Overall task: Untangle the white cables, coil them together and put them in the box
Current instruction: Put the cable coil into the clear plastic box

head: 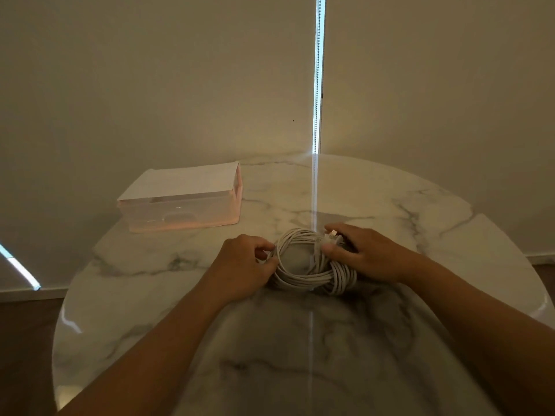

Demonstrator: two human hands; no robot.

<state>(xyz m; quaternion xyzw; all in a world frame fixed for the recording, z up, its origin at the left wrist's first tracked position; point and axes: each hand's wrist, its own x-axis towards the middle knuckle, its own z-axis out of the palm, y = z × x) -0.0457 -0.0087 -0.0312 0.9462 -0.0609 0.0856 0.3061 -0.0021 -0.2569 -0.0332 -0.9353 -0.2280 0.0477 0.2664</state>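
Round marble table [405, 199] before drawn blinds [150, 85], thin slit of daylight [318, 85] between them. Near the table's middle, white cables [303, 279] wound into one coil, flat on the marble. Left hand [243, 268] on the coil's left edge, fingers curled round a few strands. Right hand [369, 253] on the right edge, thumb and forefinger pinching the plugs [330, 237] against the loops. Clear pinkish box [183, 211] at far left, well apart from the coil, white cover on top.
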